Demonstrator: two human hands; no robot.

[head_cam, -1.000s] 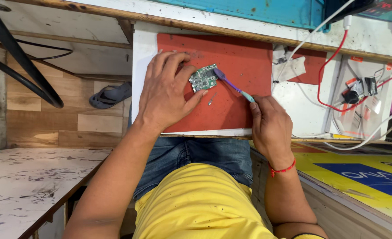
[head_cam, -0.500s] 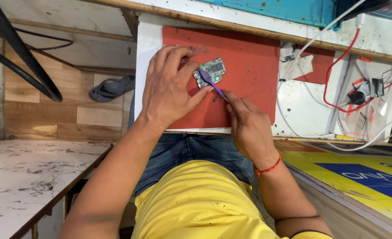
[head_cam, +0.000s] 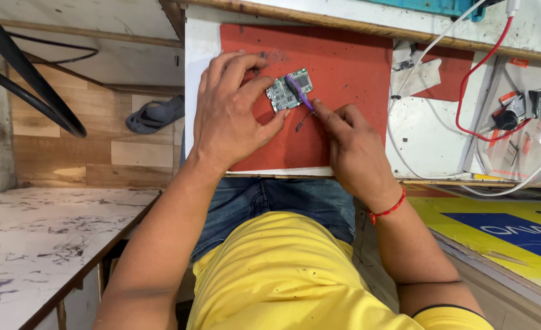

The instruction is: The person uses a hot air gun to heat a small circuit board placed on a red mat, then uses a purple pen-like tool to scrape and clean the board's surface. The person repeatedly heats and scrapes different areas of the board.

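Leftmost, a grey slipper (head_cam: 154, 115) lies on the wooden floor (head_cam: 69, 153). Next, the white worktop (head_cam: 200, 55) carries a flat red mat (head_cam: 350, 67), matte and rectangular. On the mat, the left hand (head_cam: 231, 116) pins a small green circuit board (head_cam: 289, 90) with fingers curled round its edges. The right hand (head_cam: 356, 143) pinches a slim purple tool (head_cam: 300, 93), its tip resting on the board. Further right, red and white wires (head_cam: 466, 91) trail across the worktop.

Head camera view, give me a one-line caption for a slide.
Left hand steadies a small green circuit board on a red work mat while the right hand applies a purple-handled tool to it.
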